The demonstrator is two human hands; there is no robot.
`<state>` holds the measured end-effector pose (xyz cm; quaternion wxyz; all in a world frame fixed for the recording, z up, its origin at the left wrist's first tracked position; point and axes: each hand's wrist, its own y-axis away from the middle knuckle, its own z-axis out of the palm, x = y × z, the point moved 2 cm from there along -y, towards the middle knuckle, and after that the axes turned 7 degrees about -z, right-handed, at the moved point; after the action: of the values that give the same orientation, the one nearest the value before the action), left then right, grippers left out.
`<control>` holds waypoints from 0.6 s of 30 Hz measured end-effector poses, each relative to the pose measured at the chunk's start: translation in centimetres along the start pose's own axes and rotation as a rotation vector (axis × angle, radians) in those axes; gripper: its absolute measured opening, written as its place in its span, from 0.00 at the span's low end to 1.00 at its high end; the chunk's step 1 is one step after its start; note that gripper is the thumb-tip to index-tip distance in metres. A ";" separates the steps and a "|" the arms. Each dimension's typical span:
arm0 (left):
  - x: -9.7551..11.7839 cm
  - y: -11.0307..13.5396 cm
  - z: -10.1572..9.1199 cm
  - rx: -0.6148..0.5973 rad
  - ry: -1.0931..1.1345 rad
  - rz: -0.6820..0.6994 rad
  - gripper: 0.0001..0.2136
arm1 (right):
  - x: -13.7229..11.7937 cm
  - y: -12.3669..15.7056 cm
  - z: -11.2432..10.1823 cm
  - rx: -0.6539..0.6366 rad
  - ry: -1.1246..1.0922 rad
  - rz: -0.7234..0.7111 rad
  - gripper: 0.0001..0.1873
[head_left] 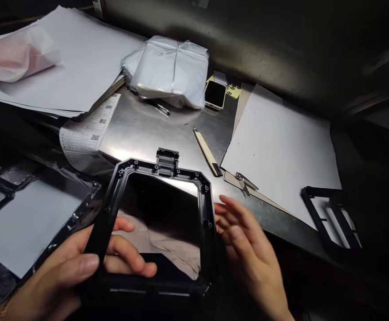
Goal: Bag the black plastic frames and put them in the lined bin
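A black plastic frame (205,209) with screw holes and a clip at its far edge is held over the near edge of a steel bench (147,129). My left hand (67,267) grips its left side, thumb on top and fingers reaching through the opening. My right hand (248,249) hovers beside the frame's right side with fingers spread, touching or nearly touching it and holding nothing.
A utility knife (207,153) and tweezers (245,182) lie beyond the frame. White paper sheets (281,142), a wrapped white packet (171,71), a phone (215,94) and a printed label sheet (87,129) lie around. Another black frame (331,218) sits at right; bagged parts (20,214) at left.
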<state>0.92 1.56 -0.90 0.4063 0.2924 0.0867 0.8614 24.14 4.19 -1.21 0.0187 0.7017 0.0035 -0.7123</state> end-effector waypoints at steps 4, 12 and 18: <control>-0.1 0.2 0.3 0.066 -0.029 -0.027 0.16 | 0.0 1.0 1.7 -0.173 -0.167 0.258 0.18; -0.1 0.5 0.7 0.062 0.019 -0.003 0.16 | -1.0 1.3 2.8 -0.033 -0.217 0.389 0.20; -0.5 0.7 0.5 0.126 -0.023 0.008 0.17 | -0.6 1.5 2.9 -0.052 -0.255 0.376 0.21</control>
<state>0.99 0.69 -0.40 0.3847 0.3277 0.1349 0.8523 21.34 2.59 -0.51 0.1697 0.5935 -0.1115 -0.7788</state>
